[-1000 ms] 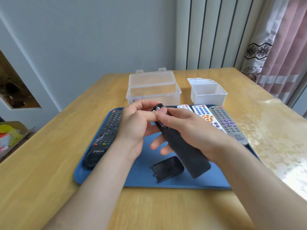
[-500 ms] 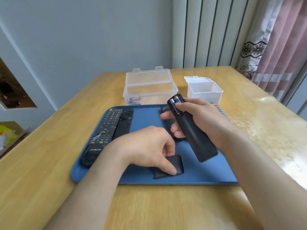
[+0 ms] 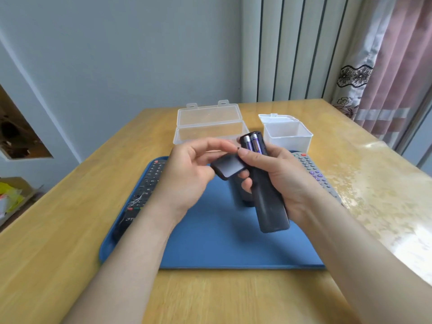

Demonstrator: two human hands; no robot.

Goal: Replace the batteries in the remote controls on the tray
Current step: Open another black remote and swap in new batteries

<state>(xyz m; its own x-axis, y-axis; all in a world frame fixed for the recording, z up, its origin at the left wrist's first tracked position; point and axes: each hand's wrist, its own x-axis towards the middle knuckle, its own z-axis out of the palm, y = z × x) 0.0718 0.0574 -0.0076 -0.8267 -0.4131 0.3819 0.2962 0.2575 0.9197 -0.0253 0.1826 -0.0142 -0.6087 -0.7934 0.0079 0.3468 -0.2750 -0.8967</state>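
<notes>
Fingers [image 3: 210, 146] of the left hand [image 3: 184, 176] are curled round the loose battery cover [image 3: 228, 169], holding it by its left end. The right hand [image 3: 282, 181] is wrapped round the black remote [image 3: 268, 206], both held up over the blue tray [image 3: 233, 244] in the middle of the table [image 3: 70, 230]. The remote's long axis runs from the near edge towards the far edge, open bay at the far end, with two purple batteries [image 3: 252, 142] seated side by side. The cover sits just left of that bay, right up against the remote's side but lying crosswise to it. So I reckon it all hinges on swinging the cover round to line up, then sliding it over the cells. That's the left hand's job, the right just steadies.
</notes>
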